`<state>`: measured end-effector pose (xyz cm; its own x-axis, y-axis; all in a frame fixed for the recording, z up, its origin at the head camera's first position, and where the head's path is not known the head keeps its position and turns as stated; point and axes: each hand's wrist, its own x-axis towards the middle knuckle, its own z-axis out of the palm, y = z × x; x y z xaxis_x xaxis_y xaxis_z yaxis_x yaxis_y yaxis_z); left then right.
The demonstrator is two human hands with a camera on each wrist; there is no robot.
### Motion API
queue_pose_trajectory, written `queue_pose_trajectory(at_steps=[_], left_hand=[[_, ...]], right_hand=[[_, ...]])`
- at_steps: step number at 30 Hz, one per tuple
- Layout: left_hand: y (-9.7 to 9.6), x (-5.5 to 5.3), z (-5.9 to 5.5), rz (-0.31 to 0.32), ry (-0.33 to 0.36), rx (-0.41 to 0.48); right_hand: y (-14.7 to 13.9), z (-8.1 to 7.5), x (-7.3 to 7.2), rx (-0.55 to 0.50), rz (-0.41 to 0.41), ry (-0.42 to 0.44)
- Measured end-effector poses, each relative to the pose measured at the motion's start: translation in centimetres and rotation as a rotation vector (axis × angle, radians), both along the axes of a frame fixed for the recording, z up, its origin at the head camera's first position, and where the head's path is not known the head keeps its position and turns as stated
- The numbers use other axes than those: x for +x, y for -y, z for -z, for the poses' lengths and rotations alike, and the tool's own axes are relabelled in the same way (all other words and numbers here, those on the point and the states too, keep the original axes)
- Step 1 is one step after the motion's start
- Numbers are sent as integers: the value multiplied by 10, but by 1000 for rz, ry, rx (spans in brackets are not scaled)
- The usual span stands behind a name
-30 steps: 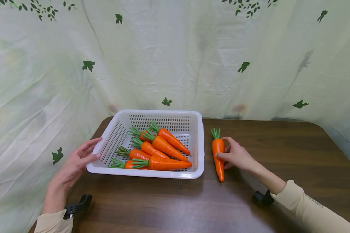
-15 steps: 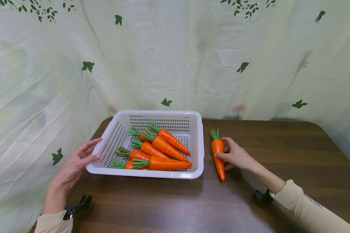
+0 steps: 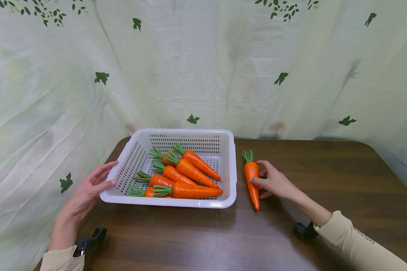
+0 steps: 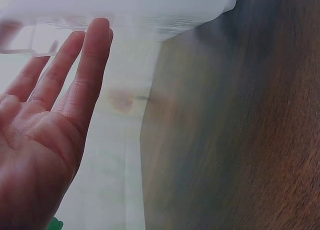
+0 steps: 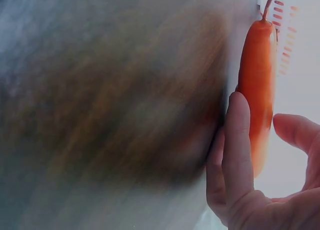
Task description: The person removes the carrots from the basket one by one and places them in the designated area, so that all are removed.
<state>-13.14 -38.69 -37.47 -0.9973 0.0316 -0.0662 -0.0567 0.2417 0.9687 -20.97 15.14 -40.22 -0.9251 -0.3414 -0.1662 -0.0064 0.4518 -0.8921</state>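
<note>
In the head view, a white slotted plastic basket stands left of centre with several orange carrots lying in it, green stubs mostly to the left. My left hand touches the basket's left side, fingertips and thumb at the rim; its fingers look straight in the left wrist view. Just right of the basket, my right hand holds a single carrot between thumb and fingers, green top away from me and tip towards me. The right wrist view shows the carrot with fingers on one side and the thumb opposite.
The dark brown wooden table has rounded far corners. Behind it and along the left hangs a pale curtain with green leaf prints. A black strap sits at my left wrist, and another black strap at my right.
The carrot in my right hand has shifted slightly left, and its slant has changed a little. My left hand and the basket stay in place.
</note>
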Motion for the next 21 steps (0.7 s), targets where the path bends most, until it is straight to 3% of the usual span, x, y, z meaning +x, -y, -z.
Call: queue_pose_trajectory(at_steps=[21], left_hand=[[0,0,1,-7,1,-54]], right_hand=[[-6,-10,8,-25,38,-9]])
